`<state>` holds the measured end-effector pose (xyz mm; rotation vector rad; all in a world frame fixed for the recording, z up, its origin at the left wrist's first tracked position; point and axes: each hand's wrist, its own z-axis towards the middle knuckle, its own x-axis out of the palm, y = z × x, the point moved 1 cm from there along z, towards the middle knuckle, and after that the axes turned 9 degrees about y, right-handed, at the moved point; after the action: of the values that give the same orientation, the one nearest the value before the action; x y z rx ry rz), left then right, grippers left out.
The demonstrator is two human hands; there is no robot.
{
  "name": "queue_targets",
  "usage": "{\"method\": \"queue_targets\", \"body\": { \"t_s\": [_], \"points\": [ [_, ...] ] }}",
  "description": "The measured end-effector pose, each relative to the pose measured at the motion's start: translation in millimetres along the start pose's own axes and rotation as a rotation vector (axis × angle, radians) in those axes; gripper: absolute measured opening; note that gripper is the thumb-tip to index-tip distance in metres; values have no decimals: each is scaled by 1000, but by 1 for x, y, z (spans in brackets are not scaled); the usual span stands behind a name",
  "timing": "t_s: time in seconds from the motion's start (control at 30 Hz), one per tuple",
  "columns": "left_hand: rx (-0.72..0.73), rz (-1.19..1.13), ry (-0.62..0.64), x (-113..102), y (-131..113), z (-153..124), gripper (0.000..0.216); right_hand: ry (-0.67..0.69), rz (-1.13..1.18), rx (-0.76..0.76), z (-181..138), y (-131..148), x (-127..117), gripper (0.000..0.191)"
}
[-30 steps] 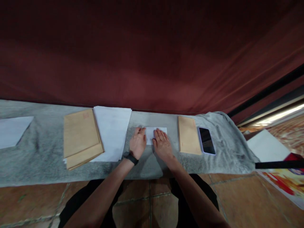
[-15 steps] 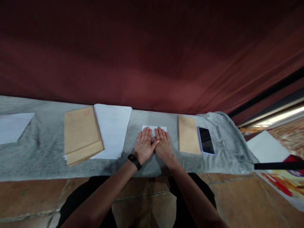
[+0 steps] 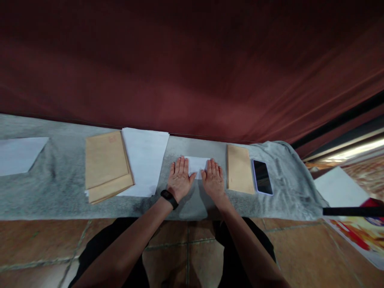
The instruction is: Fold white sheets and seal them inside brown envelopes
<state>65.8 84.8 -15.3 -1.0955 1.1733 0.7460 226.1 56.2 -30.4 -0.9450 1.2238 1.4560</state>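
A small white sheet of paper (image 3: 198,163), perhaps folded, lies flat on the grey cloth in front of me. My left hand (image 3: 181,180) rests flat over its left end, fingers stretched out and pointing away from me. Over the right end, my right hand (image 3: 214,180) lies flat in the same way. Between the two hands the middle of the paper shows; its ends are hidden under the fingers. Both thumbs point inward, a little apart. A dark wristband (image 3: 169,199) is on my left wrist.
Left of my hands lie a stack of white sheets (image 3: 145,160) and several brown envelopes (image 3: 106,160) overlapping it. Farther left is another white sheet (image 3: 21,154). To the right are a brown envelope (image 3: 240,170) and a phone (image 3: 263,177). A red curtain (image 3: 186,80) hangs behind the grey cloth (image 3: 60,200).
My hands have moved apart along the paper, the left hand leftward and the right hand rightward. More of the paper's middle is uncovered. The view has shifted slightly.
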Motion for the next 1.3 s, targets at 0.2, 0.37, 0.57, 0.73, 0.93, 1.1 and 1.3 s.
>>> {"method": "queue_targets", "body": {
  "t_s": [0.2, 0.37, 0.57, 0.73, 0.93, 1.1, 1.3],
  "points": [
    [-1, 5, 55, -4, -1, 1, 66, 19, -6, 45, 7, 2, -5, 55],
    [13, 20, 69, -4, -1, 2, 60, 220, 84, -108, 14, 28, -5, 52],
    [59, 67, 119, -5, 2, 4, 60, 262, 135, -138, 17, 43, -5, 53],
    [43, 131, 151, -8, 3, 8, 59, 228, 124, -133, 18, 41, -3, 53],
    [21, 150, 122, -7, 5, 12, 60, 184, 92, -91, 18, 36, 1, 54],
    [-3, 138, 97, -6, 8, 15, 62, 131, 30, -72, 16, 27, -2, 55],
    [-17, 129, 49, -3, 13, 16, 66, 91, -37, -44, 13, 9, -2, 58]
  ]
}}
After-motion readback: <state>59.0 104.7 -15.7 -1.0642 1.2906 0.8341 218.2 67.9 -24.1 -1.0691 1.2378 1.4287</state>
